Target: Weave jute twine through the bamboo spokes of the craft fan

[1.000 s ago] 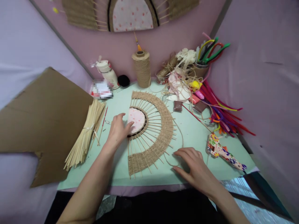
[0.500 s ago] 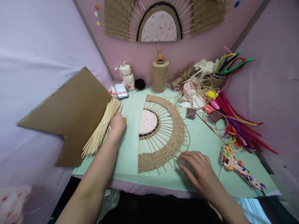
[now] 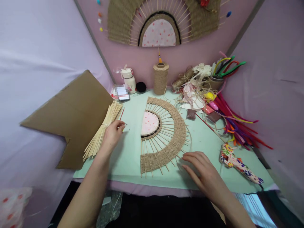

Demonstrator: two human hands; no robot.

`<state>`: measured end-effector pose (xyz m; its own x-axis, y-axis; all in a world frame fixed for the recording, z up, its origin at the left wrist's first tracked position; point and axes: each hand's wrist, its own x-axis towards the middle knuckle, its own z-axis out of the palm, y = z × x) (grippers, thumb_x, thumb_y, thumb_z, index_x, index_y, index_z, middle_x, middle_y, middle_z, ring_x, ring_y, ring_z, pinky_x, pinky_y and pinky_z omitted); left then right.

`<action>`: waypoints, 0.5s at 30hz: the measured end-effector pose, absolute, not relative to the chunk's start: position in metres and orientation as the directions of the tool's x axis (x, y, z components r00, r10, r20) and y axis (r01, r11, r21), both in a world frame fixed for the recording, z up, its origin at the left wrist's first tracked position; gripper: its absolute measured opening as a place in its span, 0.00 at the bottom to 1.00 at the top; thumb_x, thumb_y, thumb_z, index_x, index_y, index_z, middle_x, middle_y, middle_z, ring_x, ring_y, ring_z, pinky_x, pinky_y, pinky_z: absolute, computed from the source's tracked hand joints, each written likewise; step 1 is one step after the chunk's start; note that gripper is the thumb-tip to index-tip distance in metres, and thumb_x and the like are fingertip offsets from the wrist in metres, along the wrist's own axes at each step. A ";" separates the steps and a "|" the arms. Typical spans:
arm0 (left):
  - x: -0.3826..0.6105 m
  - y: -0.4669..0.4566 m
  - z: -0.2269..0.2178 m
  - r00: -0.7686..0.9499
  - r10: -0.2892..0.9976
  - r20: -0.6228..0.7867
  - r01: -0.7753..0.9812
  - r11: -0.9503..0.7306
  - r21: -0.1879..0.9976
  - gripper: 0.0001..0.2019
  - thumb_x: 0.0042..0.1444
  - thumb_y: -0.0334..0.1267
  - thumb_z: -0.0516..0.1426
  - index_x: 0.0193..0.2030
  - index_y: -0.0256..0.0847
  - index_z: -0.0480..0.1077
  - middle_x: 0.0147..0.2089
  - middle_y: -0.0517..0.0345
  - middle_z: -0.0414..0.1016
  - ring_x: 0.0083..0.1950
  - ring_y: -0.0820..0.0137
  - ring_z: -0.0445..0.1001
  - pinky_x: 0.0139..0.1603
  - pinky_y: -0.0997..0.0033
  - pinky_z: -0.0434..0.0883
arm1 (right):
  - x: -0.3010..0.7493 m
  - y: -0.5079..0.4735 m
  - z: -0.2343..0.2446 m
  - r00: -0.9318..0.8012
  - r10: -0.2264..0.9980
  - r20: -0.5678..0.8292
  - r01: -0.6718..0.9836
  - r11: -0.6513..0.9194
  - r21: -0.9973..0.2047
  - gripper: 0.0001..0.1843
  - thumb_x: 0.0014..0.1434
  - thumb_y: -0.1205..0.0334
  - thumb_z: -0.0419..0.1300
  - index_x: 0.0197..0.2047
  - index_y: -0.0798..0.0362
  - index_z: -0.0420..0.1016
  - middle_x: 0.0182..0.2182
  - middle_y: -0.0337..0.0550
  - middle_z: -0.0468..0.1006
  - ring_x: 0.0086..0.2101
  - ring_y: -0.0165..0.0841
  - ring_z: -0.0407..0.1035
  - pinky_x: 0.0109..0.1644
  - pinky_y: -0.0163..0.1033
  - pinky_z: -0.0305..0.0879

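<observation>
My left hand [image 3: 112, 134] is above the table beside the bundle of thin sticks [image 3: 104, 128], its thumb and fingers pinched round a small thing with a yellow part, too small to name. In the middle of the table lies a half-round woven fan piece [image 3: 178, 133] with stick ribs and a pink dotted centre [image 3: 150, 123]. At its lower right edge rests my right hand [image 3: 198, 167], fingers slightly apart near the stick ends. A loose strand of twine [image 3: 191, 141] curves along the woven rim.
Cardboard [image 3: 68, 117] leans at the left. A twine spool [image 3: 161, 79], a white bottle [image 3: 128, 80] and a black ball [image 3: 141, 87] stand at the back. Craft scraps [image 3: 192, 95], pipe cleaners [image 3: 237, 126] and a flower-patterned glue gun [image 3: 239, 164] are at the right.
My left hand has drawn back toward me and turned, with its pinched fingers now showing beside the stick bundle. My right hand stays near the rim. The view has tilted slightly.
</observation>
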<state>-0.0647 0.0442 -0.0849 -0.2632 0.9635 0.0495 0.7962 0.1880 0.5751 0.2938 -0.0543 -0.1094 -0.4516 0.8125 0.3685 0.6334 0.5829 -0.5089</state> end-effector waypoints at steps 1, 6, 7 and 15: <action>-0.070 0.044 -0.091 -0.257 0.964 0.070 0.851 0.191 0.489 0.10 0.56 0.38 0.52 0.39 0.40 0.73 0.38 0.51 0.78 0.39 0.62 0.76 0.44 0.64 0.69 | 0.294 -0.055 -0.110 -0.440 0.821 0.364 0.644 0.572 -0.508 0.09 0.64 0.64 0.56 0.48 0.52 0.69 0.43 0.49 0.74 0.45 0.39 0.68 0.48 0.47 0.68; -0.090 0.047 -0.120 -0.240 0.961 0.137 0.960 0.214 0.180 0.13 0.58 0.37 0.50 0.40 0.35 0.74 0.42 0.41 0.77 0.46 0.55 0.73 0.47 0.60 0.67 | 0.300 -0.061 -0.119 -0.382 0.873 0.303 0.708 0.488 -0.511 0.08 0.65 0.64 0.55 0.47 0.53 0.69 0.43 0.49 0.74 0.45 0.39 0.68 0.48 0.47 0.68; -0.092 0.050 -0.122 -0.247 0.955 0.164 0.962 0.222 0.158 0.13 0.59 0.37 0.49 0.41 0.35 0.74 0.41 0.42 0.76 0.46 0.56 0.72 0.47 0.60 0.67 | 0.302 -0.061 -0.120 -0.371 0.882 0.291 0.719 0.471 -0.511 0.08 0.65 0.64 0.54 0.47 0.53 0.69 0.43 0.49 0.74 0.45 0.39 0.68 0.48 0.48 0.69; -0.098 0.076 -0.117 -0.306 0.903 0.302 0.949 0.264 0.173 0.14 0.59 0.31 0.49 0.47 0.33 0.72 0.46 0.43 0.70 0.51 0.55 0.69 0.51 0.56 0.65 | 0.310 -0.056 -0.124 -0.304 0.922 0.240 0.759 0.386 -0.524 0.08 0.66 0.63 0.53 0.46 0.53 0.70 0.43 0.48 0.75 0.45 0.39 0.68 0.50 0.47 0.67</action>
<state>-0.0980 0.0755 -0.1169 -0.3064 0.9027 0.3020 0.9488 0.2640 0.1735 0.3100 -0.0556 -0.1244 -0.3037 0.9221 0.2399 0.7591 0.3863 -0.5239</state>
